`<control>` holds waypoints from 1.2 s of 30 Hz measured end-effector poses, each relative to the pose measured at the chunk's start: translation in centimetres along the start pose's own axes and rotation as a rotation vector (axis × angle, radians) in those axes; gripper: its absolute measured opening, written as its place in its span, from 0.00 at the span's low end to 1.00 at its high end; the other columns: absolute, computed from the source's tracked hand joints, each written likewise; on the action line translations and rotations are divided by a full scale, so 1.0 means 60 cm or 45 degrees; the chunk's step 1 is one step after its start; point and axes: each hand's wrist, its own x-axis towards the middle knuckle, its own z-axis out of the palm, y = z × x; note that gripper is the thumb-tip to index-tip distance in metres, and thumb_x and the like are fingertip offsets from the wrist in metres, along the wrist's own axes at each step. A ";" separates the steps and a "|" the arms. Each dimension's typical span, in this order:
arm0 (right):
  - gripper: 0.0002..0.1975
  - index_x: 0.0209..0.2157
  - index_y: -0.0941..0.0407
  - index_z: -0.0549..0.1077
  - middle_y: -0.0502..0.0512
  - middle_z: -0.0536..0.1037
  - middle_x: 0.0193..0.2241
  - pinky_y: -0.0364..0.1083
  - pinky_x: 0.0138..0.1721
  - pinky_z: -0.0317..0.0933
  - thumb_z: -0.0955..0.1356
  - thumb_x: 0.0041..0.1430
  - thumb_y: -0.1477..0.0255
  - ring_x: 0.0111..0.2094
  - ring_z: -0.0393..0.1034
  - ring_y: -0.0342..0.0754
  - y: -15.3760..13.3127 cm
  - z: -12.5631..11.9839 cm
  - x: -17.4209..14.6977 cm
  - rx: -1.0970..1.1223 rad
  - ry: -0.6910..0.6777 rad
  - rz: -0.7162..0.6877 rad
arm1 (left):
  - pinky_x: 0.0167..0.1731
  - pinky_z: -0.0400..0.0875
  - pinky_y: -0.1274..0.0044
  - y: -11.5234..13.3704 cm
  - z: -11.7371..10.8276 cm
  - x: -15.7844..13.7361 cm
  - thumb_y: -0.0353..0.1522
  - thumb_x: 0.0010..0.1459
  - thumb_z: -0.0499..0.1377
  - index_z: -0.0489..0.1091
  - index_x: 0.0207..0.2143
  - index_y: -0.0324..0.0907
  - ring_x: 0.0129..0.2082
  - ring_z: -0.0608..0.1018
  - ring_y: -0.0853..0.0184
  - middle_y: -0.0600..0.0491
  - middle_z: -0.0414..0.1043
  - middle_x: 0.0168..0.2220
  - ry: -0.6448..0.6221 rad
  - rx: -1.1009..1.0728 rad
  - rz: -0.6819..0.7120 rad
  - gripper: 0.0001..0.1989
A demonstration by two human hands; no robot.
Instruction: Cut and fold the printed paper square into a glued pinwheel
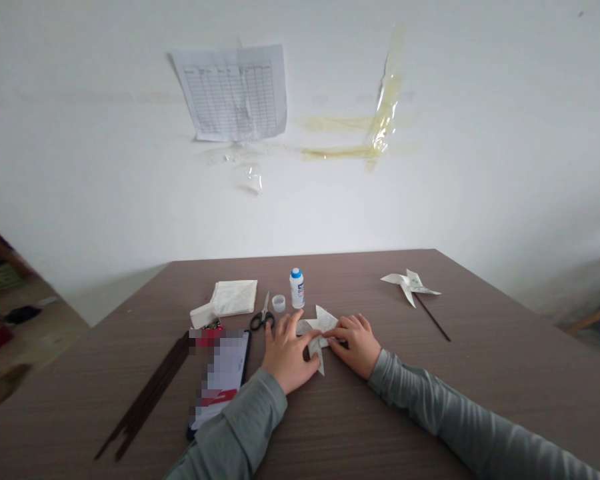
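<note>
A printed paper pinwheel (325,319) with pointed blades lies on the table between my hands. My left hand (290,355) has thumb and index finger on its left and lower blades, while the other fingers reach forward. From the right, my right hand (356,343) pinches the paper near the centre, its fingers curled. My fingers partly hide the pinwheel's middle. Just beyond the hands are a white bottle (297,291) with a blue cap, a small translucent cup (279,304) and black-handled scissors (263,319).
A finished pinwheel (410,285) on a dark stick lies at the right. Left are folded paper sheets (234,297), a small white box (203,316), a phone (225,373) and a bundle of dark sticks (147,393). A wall (305,220) rises behind the table (410,427).
</note>
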 end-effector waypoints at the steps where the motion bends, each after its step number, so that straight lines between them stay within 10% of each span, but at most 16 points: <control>1: 0.16 0.56 0.39 0.99 0.59 0.94 0.49 0.81 0.84 0.66 0.75 0.82 0.69 0.59 0.90 0.68 0.002 0.002 0.001 0.006 0.006 -0.007 | 0.89 0.58 0.25 0.001 -0.002 0.000 0.33 0.69 0.79 0.93 0.71 0.63 0.89 0.72 0.28 0.44 0.71 0.91 -0.015 -0.004 -0.003 0.30; 36: 0.15 0.54 0.35 0.99 0.59 0.94 0.45 0.84 0.80 0.71 0.77 0.79 0.67 0.54 0.92 0.69 0.021 0.024 0.007 0.014 0.085 -0.079 | 0.89 0.57 0.25 -0.004 -0.019 0.001 0.35 0.73 0.79 0.93 0.72 0.63 0.91 0.69 0.29 0.43 0.70 0.92 -0.096 0.012 -0.041 0.27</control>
